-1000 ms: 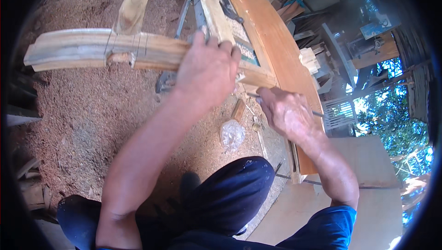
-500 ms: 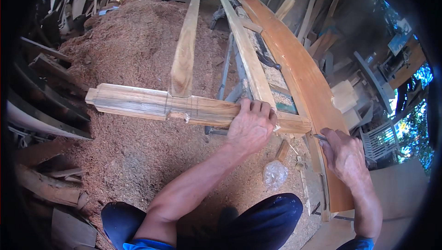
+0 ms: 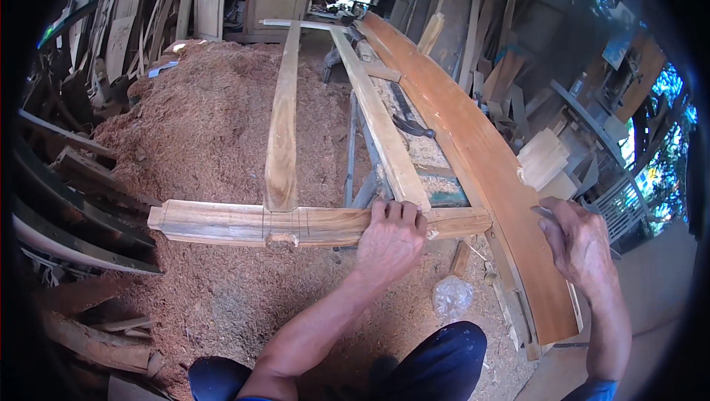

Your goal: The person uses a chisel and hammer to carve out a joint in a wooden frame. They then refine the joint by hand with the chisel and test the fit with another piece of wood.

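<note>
My left hand (image 3: 390, 237) curls its fingers over a wooden rail (image 3: 325, 226), close to where a long pale wooden bar (image 3: 381, 116) meets it. A second wooden bar (image 3: 282, 131) joins the rail farther left, by some pencil-like lines and a chipped notch. Over the wide orange-brown board (image 3: 481, 142), my right hand (image 3: 580, 240) is closed on a thin grey pointed tool (image 3: 543, 212); its exact kind is unclear. The tool's tip stands apart from the rail's right end, which meets a narrow edge strip beside the board.
A dark hammer (image 3: 413, 127) lies between the long bar and the board. Below the rail are a clear plastic bag (image 3: 452, 297) and a small wood block (image 3: 461, 258). A heap of sawdust (image 3: 200, 113) fills the left, with scrap wood (image 3: 96, 342) along the edge.
My right hand has drawn back to the right with the grey tool, away from the rail's end. My left hand stays on the rail. The whole view has shifted a little.
</note>
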`<state>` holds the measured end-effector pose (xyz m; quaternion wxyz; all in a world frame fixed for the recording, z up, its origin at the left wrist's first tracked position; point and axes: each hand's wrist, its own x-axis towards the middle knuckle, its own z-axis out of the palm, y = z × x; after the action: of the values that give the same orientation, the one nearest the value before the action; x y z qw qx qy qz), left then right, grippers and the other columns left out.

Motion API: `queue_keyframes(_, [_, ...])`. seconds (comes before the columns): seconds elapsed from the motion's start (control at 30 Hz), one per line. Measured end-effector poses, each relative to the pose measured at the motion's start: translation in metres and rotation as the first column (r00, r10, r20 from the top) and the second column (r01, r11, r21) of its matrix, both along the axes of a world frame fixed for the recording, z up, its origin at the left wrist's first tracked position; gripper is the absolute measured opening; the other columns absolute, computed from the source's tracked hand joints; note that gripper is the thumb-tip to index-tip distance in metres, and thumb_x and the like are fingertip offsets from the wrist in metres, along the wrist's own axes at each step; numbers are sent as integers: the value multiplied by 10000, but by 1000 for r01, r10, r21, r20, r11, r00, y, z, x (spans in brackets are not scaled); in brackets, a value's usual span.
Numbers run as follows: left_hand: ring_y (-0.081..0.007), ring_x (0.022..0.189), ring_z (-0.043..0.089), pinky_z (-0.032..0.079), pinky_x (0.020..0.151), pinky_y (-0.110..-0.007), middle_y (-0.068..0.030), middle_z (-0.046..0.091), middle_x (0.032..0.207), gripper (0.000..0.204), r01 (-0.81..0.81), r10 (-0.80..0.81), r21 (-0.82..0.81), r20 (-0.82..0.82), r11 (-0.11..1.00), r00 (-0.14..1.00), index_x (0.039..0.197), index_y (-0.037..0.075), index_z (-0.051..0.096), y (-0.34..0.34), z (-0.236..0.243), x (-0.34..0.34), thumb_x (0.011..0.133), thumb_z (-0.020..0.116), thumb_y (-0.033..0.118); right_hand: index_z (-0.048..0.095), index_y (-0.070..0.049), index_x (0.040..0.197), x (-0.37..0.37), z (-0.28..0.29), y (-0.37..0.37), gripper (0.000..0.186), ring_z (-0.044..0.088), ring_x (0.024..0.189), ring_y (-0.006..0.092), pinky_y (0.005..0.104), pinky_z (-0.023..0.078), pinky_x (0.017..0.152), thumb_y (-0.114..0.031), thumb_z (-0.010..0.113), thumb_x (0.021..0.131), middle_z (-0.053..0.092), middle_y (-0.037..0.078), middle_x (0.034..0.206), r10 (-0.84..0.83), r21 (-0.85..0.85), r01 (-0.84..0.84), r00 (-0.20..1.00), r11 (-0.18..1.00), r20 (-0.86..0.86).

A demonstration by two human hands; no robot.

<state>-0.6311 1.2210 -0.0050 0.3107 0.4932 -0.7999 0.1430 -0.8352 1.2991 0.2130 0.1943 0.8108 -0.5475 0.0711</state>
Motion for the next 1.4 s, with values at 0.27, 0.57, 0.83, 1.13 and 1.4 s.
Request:
queue_keyframes(0.27, [-335,972,676,469,942,-526,-184,680,1021,487,76,-73,21,-135,997,988,1070,-28,683,3,10,5,855,737,406,622,51,1218,-25,-19,-29,380,671,823,417,500,546,737,35,593,839,638,215,898,18,29,-17,998,999,-64])
queue_keyframes(0.57, [-397,1169,651,484,1029,-438,-296,679,1216,587,73,122,863,-154,500,980,1185,-96,676,-65,64,25,1011,580,457,564,20,1346,4,-14,-55,491,720,848,373,472,587,761,-5,571,855,663,202,952,179,181,-148,969,972,-170])
queue_keyframes(0.83, [-286,1171,664,489,1008,-380,-190,715,1247,604,417,111,844,-475,337,873,1261,-23,688,-85,45,24,870,807,421,592,-7,1326,-46,-3,-29,435,681,755,407,499,546,682,-17,618,893,663,212,877,175,52,-174,984,983,-17])
queue_keyframes(1.13, [-289,1154,654,486,998,-364,-226,698,1243,641,471,321,829,-553,301,769,1282,-101,637,-88,45,17,850,848,324,623,-17,1279,-109,-11,-3,401,692,739,401,487,558,676,-7,618,878,671,221,858,-20,26,19,1000,999,21])
queue_keyframes(1.4, [-333,1274,593,440,1078,-403,-254,652,1319,697,299,290,891,-402,342,868,1335,-97,595,-80,53,9,888,802,395,620,-32,1266,-153,-21,16,374,678,889,460,519,537,765,26,602,897,686,274,1020,-86,24,83,967,996,241])
